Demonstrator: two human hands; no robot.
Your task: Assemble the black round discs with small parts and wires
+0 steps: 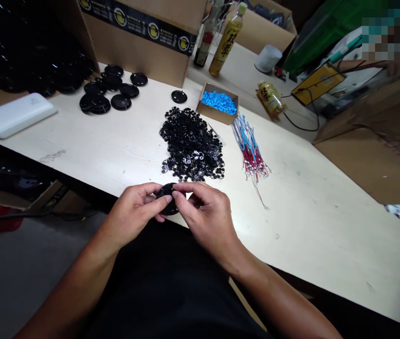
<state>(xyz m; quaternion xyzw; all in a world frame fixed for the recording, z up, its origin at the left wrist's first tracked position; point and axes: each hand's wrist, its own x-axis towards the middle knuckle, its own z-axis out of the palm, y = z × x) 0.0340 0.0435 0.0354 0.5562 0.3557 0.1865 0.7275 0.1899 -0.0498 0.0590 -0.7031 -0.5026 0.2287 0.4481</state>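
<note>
A round black disc is held at the table's front edge. My left hand is closed on its left side, thumb on top and fingers beneath. Thumb and index finger of my right hand are pinched together at the disc's upper right; whether a small part sits between them is hidden. Just beyond the hands lies a heap of small black round parts. Behind it are a single black disc and a small box of blue pieces. A bundle of red, white and blue wires lies to the right.
Several black discs lie at the back left, near a white power bank. A large cardboard box and bottles stand behind. Another carton is at the right. A person's hand is partly visible at the upper right.
</note>
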